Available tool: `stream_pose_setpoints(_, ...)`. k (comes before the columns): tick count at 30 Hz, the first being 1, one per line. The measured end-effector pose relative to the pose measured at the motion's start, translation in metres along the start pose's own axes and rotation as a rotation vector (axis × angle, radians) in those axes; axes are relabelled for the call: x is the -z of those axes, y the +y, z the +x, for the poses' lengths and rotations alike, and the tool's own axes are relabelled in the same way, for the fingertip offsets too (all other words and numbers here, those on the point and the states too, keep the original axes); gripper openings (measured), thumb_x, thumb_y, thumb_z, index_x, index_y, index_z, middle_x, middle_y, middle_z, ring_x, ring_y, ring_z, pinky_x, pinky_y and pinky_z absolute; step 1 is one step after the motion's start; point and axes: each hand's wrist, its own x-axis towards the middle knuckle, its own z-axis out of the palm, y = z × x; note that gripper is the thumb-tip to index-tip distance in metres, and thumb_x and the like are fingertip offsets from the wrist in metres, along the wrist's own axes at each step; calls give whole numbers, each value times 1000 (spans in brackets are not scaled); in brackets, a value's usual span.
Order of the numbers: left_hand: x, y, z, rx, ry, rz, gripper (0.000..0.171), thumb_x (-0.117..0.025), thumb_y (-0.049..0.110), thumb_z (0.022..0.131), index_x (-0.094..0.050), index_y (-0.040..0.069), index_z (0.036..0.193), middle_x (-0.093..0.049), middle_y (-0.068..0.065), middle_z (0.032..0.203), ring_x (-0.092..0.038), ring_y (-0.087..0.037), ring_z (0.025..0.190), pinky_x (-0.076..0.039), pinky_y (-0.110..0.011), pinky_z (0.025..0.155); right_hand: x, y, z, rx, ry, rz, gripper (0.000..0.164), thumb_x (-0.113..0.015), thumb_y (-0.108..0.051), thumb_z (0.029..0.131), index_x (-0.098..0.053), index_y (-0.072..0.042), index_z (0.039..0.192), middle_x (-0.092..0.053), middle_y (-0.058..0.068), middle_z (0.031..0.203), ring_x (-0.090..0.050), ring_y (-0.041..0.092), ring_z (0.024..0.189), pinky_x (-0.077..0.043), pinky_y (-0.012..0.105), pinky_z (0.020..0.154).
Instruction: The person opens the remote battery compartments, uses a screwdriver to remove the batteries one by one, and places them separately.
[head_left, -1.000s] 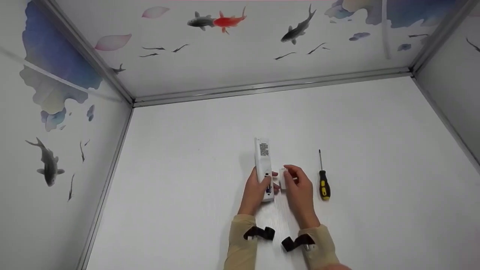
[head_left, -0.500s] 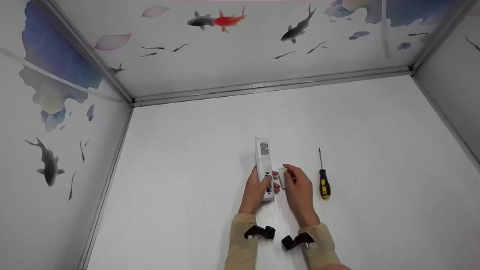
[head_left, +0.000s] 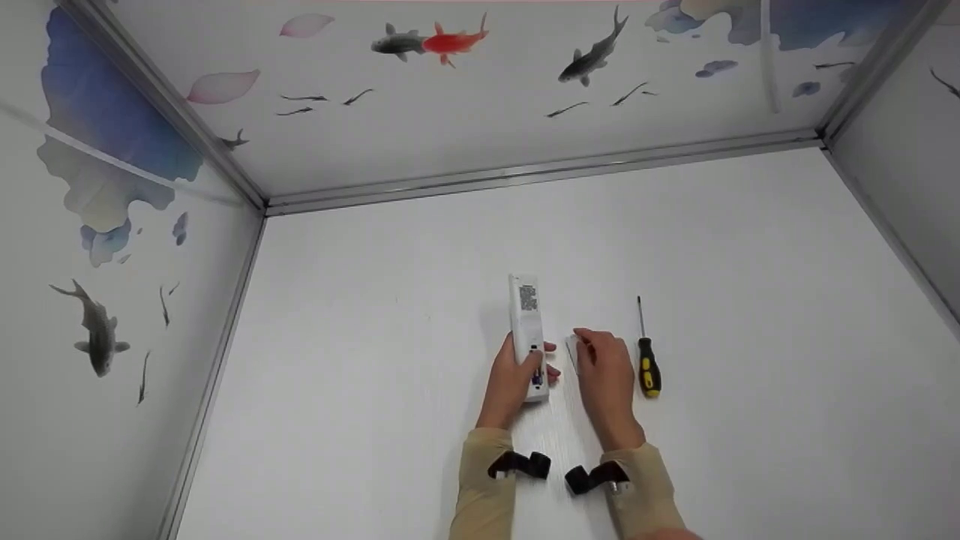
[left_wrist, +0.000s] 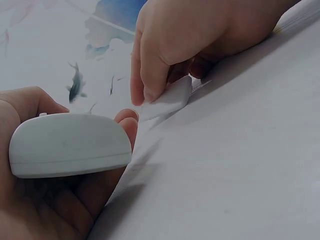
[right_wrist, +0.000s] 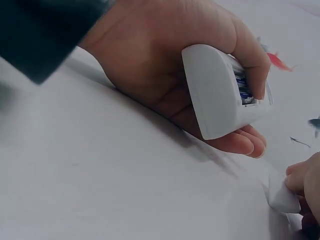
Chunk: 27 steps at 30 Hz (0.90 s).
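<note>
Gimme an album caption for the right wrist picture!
Left hand grips a white remote, batteries showing; right hand pinches a white piece.

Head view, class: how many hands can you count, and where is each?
2. The left hand grips the white remote; the right hand, between the remote and the screwdriver, pinches a small white piece. Some fingers are partly hidden.

Looking forward and down from the head, wide over the surface (head_left: 375, 337); looking low and close from each wrist, sharing the white remote (left_wrist: 70, 142) (end-on from the left, obliquely from the right).
</note>
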Motion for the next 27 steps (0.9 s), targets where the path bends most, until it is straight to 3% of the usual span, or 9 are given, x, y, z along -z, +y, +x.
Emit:
stream_pose_setpoints(9, 0, -3, 1, -14, 15, 23, 32, -47, 11, 90, -42, 14, 121, -62, -7, 102, -64, -26, 74, -52, -34, 64, -3, 0, 0, 34, 44, -43, 15, -56, -17, 88, -65, -15, 100, -55, -1, 96, -47, 14, 84, -42, 31, 68)
stream_pose_setpoints(15, 0, -6, 3, -17, 11, 8, 32, -48, 10, 90, -42, 12, 121, -62, -10, 103, -64, -29, 74, -52, -36, 63, -4, 1, 1, 20, 58, -36, 14, -54, -18, 89, -65, -16, 97, -53, -2, 95, -48, 14, 85, -42, 32, 69)
stream_pose_setpoints(21, 0, -5, 3, -10, 10, -12, 30, -50, 11, 89, -44, 12, 118, -61, -12, 103, -64, -29, 73, -52, -36, 63, -4, 2, 1, -28, 56, 26, 15, -51, -22, 91, -63, -19, 97, -50, -7, 96, -48, 10, 85, -42, 30, 70)
stream_pose_setpoints(27, -1, -6, 2, -6, 18, -9, 32, -49, 17, 88, -42, 16, 120, -61, -9, 103, -64, -26, 74, -52, -36, 65, 3, 1, -3, 74, 156, 167, 19, -46, -22, 92, -64, -16, 98, -51, -10, 94, -47, 5, 74, -41, 24, 58)
